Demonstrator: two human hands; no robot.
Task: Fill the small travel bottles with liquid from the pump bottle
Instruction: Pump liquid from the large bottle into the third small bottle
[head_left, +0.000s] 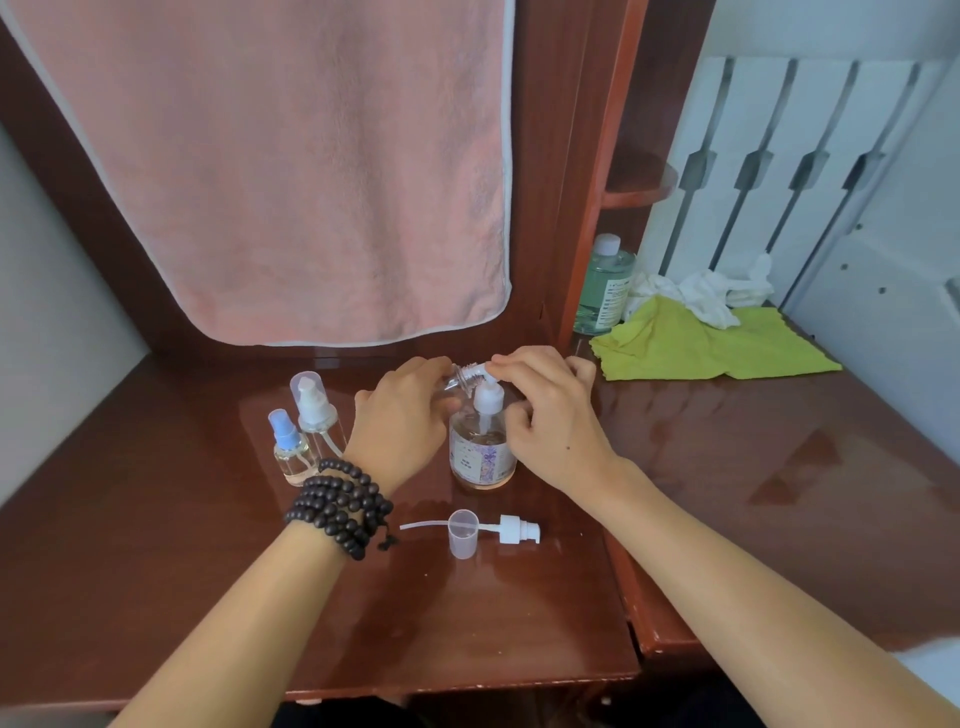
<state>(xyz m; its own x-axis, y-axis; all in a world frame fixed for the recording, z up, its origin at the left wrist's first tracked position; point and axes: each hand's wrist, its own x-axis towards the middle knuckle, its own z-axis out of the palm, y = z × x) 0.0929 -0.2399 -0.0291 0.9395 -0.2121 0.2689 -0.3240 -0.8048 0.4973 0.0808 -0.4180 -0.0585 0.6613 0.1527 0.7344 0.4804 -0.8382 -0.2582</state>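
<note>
Bare forearms; dark beaded bracelet (340, 506) wraps left wrist.

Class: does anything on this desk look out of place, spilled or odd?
No spill shows. A removed pump head and clear cap lie loose on the desk, dip tube exposed, expected mid-refill.

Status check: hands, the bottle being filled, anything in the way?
Left hand holds small clear bottle tilted, neck at pump bottle spout. Right hand on pump head. Loose pump insert and cap lie clear, nearer.

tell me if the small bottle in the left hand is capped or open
Open: the small bottle shows a bare threaded neck; its pump top lies on the desk.
</note>
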